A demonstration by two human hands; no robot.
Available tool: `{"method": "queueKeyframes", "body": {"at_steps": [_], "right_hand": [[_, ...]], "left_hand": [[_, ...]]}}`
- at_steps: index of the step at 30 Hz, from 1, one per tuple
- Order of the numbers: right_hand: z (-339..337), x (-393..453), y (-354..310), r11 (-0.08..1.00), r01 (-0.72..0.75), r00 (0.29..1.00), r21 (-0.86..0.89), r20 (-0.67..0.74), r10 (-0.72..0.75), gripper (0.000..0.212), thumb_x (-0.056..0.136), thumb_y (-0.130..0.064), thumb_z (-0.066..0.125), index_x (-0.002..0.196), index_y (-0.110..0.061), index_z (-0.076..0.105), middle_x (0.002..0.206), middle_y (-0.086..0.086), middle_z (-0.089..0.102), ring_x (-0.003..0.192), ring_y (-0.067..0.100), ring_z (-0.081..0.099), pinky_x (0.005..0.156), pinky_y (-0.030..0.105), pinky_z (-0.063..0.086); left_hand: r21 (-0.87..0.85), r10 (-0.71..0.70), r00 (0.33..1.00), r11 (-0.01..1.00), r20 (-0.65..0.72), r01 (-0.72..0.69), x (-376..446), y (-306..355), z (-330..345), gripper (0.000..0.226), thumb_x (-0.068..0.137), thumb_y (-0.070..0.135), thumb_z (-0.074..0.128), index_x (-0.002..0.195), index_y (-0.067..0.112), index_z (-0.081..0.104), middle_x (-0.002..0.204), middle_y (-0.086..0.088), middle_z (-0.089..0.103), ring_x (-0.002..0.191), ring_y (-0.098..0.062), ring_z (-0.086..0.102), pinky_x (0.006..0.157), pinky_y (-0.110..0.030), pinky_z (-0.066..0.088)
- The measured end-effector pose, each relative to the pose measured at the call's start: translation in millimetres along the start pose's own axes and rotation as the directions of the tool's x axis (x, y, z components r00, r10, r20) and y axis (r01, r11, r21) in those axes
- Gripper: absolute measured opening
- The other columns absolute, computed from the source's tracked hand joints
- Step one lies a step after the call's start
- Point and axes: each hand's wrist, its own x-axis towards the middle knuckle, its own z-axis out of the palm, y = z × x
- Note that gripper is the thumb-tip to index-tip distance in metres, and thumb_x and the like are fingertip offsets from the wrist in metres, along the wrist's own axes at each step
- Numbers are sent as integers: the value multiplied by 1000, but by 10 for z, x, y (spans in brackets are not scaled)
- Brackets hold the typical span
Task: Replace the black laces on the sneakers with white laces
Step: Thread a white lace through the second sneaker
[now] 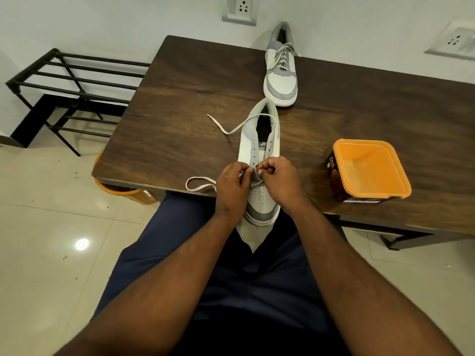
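White flat lace (199,185) is going into the lowest eyelets of the near grey-and-white sneaker (259,165) at the brown wooden table (180,98) edge, left hand (232,186) and right hand (279,179) both pinching it, so next I'd guess pulling both ends even.

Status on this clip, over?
Both hands pinching white lace at near sneaker. Lowest eyelets only. Far sneaker laced. Nothing obstructing.

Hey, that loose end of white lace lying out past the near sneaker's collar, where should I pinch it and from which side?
Pinch the loose lace end just behind its tip, coming from above on the left of the near sneaker. It lies flat on the table there, clear of the shoe. Both hands are busy at the eyelets, so one must let go first.
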Motion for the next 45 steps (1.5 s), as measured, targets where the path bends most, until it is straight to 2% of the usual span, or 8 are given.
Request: {"method": "queueKeyframes", "body": {"at_steps": [6, 14, 17, 20, 26, 33, 39, 45], "right_hand": [[-129, 32, -19, 998, 24, 998, 50, 51, -27, 10, 88, -7, 66, 92, -11, 74, 81, -12, 63, 71, -4, 57, 71, 14, 46], [-249, 221, -45, 996, -40, 959, 84, 283, 15, 10, 85, 2, 67, 91, 1, 74, 88, 17, 72, 75, 18, 61, 77, 36, 54], [-281, 300, -134, 992, 62, 936, -112, 353, -19, 18, 86, 0, 63, 70, -7, 65, 73, 6, 65, 65, 12, 56, 66, 31, 46], [-266, 286, -193, 946, 151, 920, -288, 390, -28, 14, 93, -8, 51, 84, -12, 61, 86, 3, 65, 79, 18, 61, 73, 35, 48], [-406, 246, -341, 636, 386, 911, -668, 384, -150, 25, 96, -29, 45, 116, -17, 54, 119, 10, 53, 102, 33, 60, 75, 39, 44], [-972, 801, -947, 302, 398, 857, -866, 234, -460, 29, 98, -8, 37, 125, -5, 47, 130, 18, 42, 96, 42, 62, 71, 49, 48], [-1464, 1273, -1430, 544, 174, 838, -821, -167, -519, 32, 93, -3, 40, 125, -5, 46, 133, 21, 40, 98, 49, 58, 75, 49, 43], [-853, 883, -817, 746, 371, 915, -554, 82, -394, 28, 90, -17, 58, 118, -18, 59, 124, 12, 48, 106, 36, 57, 85, 39, 45]], "left_hand": [[93, -95, 995, 991, 2, 95, 172, -33, -99, 54, 76, 30, 81, 124, 23, 60, 122, -1, 54, 109, -21, 52, 93, -38, 44], [12, -157, 937, 987, 312, 162, 557, 105, -256, 91, 71, 15, 85, 143, 39, 36, 116, 6, 46, 111, -16, 52, 93, -35, 51], [-189, -256, 906, 924, 337, 332, 608, 264, -200, 66, 88, 12, 72, 144, 20, 38, 97, 6, 54, 86, -9, 60, 64, -14, 53], [-97, -276, 937, 948, 217, 302, 639, 332, -90, 60, 85, 32, 75, 137, 14, 51, 110, -6, 62, 103, -19, 62, 86, -32, 56], [136, -107, 962, 988, 252, 74, 625, 305, -94, 37, 92, 19, 61, 125, 3, 63, 125, -15, 58, 115, -27, 57, 97, -33, 45], [194, -133, 949, 978, 286, 78, 607, 297, -80, 31, 93, 19, 57, 117, 2, 68, 131, -13, 52, 114, -26, 56, 96, -33, 47], [191, -161, 958, 975, 239, 117, 529, 260, -38, 37, 94, 29, 59, 125, 10, 66, 117, -11, 59, 106, -25, 60, 90, -28, 45], [277, -102, 976, 960, 193, 45, 445, 132, -91, 50, 94, 57, 49, 135, 28, 52, 117, 0, 62, 112, -22, 58, 93, -45, 44]]}}
